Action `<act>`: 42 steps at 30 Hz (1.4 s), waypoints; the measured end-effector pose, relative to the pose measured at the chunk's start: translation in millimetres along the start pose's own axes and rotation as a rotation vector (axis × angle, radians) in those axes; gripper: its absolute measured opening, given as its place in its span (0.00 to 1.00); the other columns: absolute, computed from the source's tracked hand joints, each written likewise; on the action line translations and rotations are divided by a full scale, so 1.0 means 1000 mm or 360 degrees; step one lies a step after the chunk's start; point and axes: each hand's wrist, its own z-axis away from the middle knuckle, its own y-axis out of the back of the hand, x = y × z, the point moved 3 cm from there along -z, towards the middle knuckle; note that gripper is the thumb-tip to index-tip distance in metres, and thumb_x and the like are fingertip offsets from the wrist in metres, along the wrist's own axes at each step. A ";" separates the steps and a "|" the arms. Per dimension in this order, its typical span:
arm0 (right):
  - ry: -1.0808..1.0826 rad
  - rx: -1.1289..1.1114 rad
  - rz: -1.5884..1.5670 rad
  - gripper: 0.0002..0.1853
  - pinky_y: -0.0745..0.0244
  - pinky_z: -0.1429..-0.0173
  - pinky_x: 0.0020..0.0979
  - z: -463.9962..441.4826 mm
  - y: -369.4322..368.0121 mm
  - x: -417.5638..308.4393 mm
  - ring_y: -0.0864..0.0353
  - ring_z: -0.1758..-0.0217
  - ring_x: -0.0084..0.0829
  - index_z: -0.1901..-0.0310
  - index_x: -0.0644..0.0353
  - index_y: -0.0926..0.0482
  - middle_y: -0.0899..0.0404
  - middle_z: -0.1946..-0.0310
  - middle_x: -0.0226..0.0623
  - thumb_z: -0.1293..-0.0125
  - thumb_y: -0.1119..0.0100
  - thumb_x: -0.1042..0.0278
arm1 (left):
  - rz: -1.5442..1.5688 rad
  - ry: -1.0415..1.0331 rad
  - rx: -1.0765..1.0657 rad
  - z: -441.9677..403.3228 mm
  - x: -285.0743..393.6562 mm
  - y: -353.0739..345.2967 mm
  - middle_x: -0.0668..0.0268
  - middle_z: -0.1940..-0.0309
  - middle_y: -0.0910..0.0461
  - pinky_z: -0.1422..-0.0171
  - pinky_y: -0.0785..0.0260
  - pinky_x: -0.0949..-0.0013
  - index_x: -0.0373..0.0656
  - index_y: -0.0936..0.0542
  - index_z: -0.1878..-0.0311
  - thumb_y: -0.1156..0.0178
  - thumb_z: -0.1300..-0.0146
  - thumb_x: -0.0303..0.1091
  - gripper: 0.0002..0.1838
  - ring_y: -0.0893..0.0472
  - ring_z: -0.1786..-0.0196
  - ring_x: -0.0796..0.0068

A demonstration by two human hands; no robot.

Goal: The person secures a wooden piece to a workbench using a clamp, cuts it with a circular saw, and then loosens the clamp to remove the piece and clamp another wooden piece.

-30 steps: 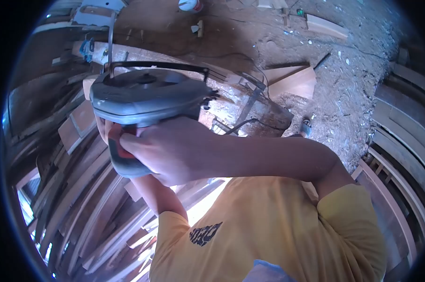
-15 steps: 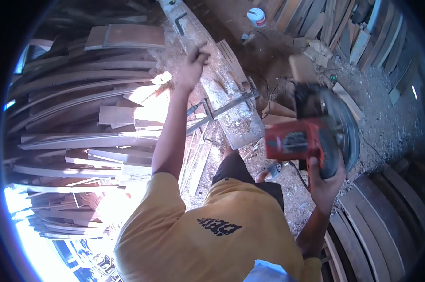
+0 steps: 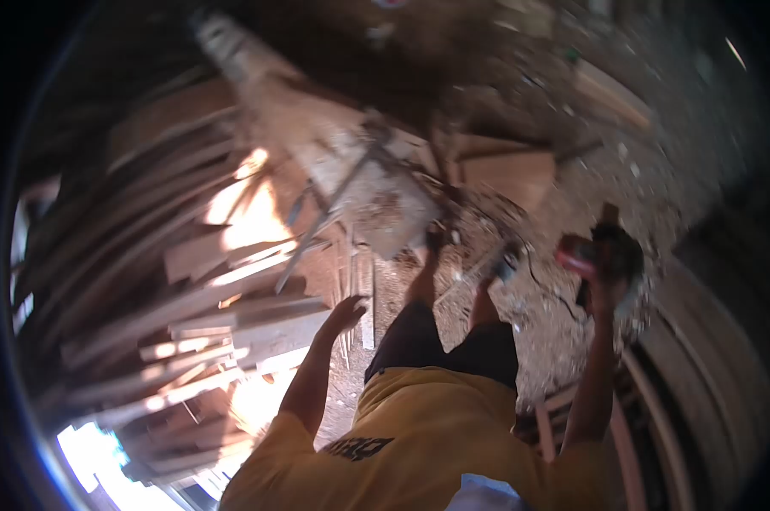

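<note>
Low at my right side, my right hand (image 3: 604,294) grips a red and black circular saw (image 3: 591,255), held over the littered ground; motion blurs its details. My left hand (image 3: 347,314) hangs beside my left leg, near thin wooden strips (image 3: 368,298), holding nothing, with its fingers apart. In front of my legs is the near end of a long wooden workpiece (image 3: 385,213), with a metal bar clamp (image 3: 344,189) across it.
Stacked boards (image 3: 163,298) fill the left side. Curved planks (image 3: 700,366) lie at the lower right. Beyond my feet are a flat wood piece (image 3: 508,177) and another block (image 3: 610,92) on the ground. A dark cable (image 3: 542,285) runs near the saw.
The saw has gone from in front of me to my right side and then lower. My left hand came off it, reached over the workpiece, and has dropped back beside my leg.
</note>
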 end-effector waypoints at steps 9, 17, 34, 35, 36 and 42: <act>-0.0506 -0.0174 0.1251 0.21 0.18 0.55 0.60 -0.088 -0.111 0.196 0.13 0.56 0.59 0.47 0.61 0.20 0.14 0.57 0.59 0.25 0.49 0.52 | 0.0302 0.0872 -0.0238 0.107 -0.136 -0.072 0.56 0.54 0.12 0.43 0.23 0.63 0.48 0.21 0.33 0.43 0.25 0.32 0.19 0.14 0.51 0.66; 0.0468 -0.0341 0.2465 0.27 0.18 0.45 0.42 -0.104 -0.229 0.418 0.15 0.49 0.40 0.27 0.56 0.37 0.22 0.44 0.47 0.24 0.49 0.59 | 0.0223 0.0887 -0.0275 0.111 -0.123 -0.050 0.59 0.54 0.11 0.45 0.24 0.64 0.49 0.24 0.30 0.48 0.24 0.36 0.22 0.15 0.50 0.69; 0.0251 -0.0545 0.2461 0.11 0.23 0.55 0.35 0.028 -0.459 0.431 0.17 0.52 0.23 0.52 0.50 0.17 0.18 0.56 0.30 0.25 0.45 0.57 | 0.0120 0.0956 -0.0186 0.039 -0.124 -0.009 0.61 0.51 0.13 0.33 0.28 0.59 0.51 0.23 0.31 0.51 0.21 0.38 0.20 0.17 0.44 0.65; 0.0557 -0.0446 0.2382 0.11 0.23 0.54 0.35 0.038 -0.448 0.402 0.18 0.52 0.25 0.52 0.51 0.16 0.18 0.55 0.30 0.25 0.46 0.57 | 0.0158 0.0957 -0.0157 0.037 -0.117 -0.007 0.61 0.51 0.13 0.34 0.28 0.59 0.52 0.23 0.30 0.51 0.21 0.37 0.20 0.17 0.44 0.65; 0.0627 -0.0658 0.2084 0.14 0.22 0.51 0.39 0.048 -0.445 0.387 0.17 0.51 0.31 0.50 0.54 0.17 0.18 0.54 0.35 0.25 0.46 0.56 | 0.0188 0.0918 -0.0147 0.038 -0.116 -0.008 0.61 0.51 0.13 0.34 0.28 0.59 0.52 0.23 0.30 0.51 0.21 0.37 0.20 0.17 0.44 0.65; 0.0047 -0.1169 0.0523 0.19 0.22 0.41 0.50 0.084 -0.359 0.234 0.16 0.44 0.52 0.41 0.64 0.21 0.15 0.48 0.52 0.26 0.44 0.60 | 0.0289 0.0643 0.0170 0.055 -0.107 -0.033 0.58 0.53 0.15 0.35 0.29 0.57 0.51 0.19 0.35 0.42 0.26 0.34 0.18 0.18 0.45 0.60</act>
